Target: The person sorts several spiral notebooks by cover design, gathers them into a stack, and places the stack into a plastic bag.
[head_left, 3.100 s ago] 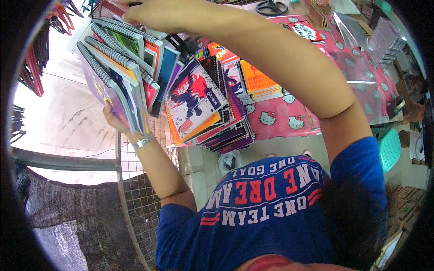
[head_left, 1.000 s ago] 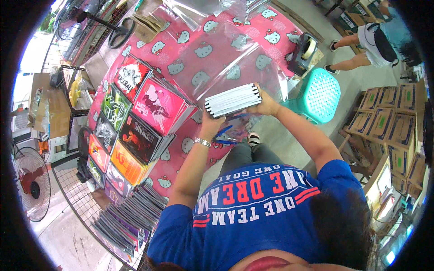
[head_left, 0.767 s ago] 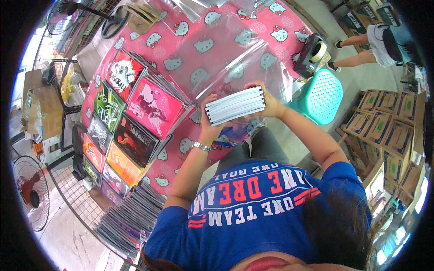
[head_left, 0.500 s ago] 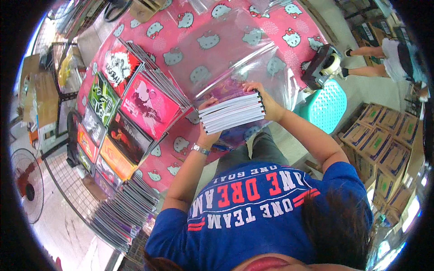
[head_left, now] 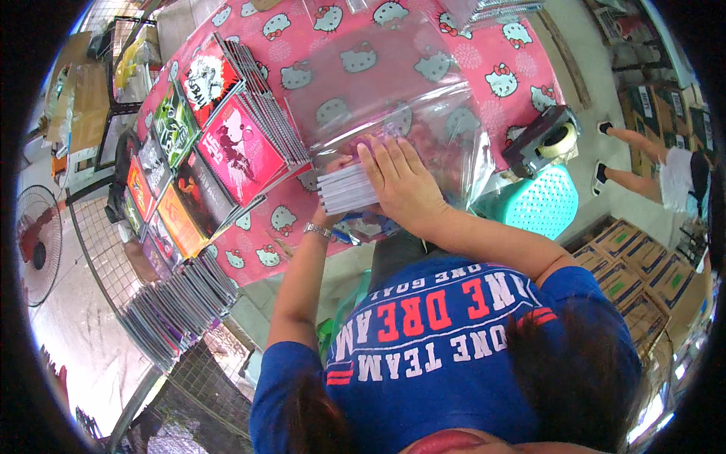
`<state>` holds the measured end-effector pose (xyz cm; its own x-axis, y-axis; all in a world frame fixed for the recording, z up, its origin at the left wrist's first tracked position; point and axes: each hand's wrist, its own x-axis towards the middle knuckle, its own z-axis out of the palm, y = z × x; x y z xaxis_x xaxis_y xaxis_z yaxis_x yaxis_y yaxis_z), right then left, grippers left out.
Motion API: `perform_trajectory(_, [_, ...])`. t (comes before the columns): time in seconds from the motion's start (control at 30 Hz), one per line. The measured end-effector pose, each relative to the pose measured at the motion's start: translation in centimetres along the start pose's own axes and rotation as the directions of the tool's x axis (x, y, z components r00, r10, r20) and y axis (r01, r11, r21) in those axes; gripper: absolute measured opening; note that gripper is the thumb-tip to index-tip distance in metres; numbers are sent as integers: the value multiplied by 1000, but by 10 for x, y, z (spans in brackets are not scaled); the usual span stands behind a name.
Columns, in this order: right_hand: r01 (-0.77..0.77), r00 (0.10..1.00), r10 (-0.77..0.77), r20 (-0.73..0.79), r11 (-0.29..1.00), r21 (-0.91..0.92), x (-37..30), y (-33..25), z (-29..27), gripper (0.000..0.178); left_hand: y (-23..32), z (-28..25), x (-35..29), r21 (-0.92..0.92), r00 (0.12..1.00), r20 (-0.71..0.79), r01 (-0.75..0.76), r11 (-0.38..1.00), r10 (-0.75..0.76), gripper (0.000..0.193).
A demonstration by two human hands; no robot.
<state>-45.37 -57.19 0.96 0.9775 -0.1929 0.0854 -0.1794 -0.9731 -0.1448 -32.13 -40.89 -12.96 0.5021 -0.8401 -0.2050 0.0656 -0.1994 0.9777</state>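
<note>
A stack of notebooks stands at the table's near edge, white page edges facing me. My left hand grips its left end; most of those fingers are hidden behind the pages. Across the stack's right part lies my right hand, fingers stretched out and pointing away from me, covering that end. Beneath and beyond the stack spread clear plastic bags, creased and shiny toward the right. A purple cover shows faintly near my right fingertips.
Piles of spiral notebooks with colourful covers fill the left of the pink patterned table. More notebooks stand in a row below them. At right are a tape dispenser, a turquoise stool, cartons and another person's legs.
My right hand has moved from gripping the stack's right end to lying flat over it. The stack has come down lower and shifted slightly left, with my left hand still on it.
</note>
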Motion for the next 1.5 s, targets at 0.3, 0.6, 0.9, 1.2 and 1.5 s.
perform_trajectory(0.3, [-410, 896, 437, 79, 746, 524, 13, 96, 12, 71, 84, -20, 49, -37, 972, 75, 225, 974, -222, 65])
perform_trajectory(0.6, [-819, 511, 632, 583, 151, 553, 27, 143, 128, 79, 32, 5, 131, -44, 818, -367, 460, 887, -442, 49])
perform_trajectory(0.9, [-748, 642, 670, 371, 443, 495, 6, 148, 102, 76, 28, 11, 116, -320, 772, -305, 469, 823, -558, 28])
perform_trajectory(1.2, [-584, 610, 425, 669, -329, 742, -13, 145, 101, 60, 21, 14, 100, -408, 810, -293, 375, 832, -509, 42])
perform_trajectory(1.5, [114, 973, -210, 96, 799, 591, -78, 11, 142, 30, 2, 12, -96, 876, 912, -396, 410, 254, -107, 52])
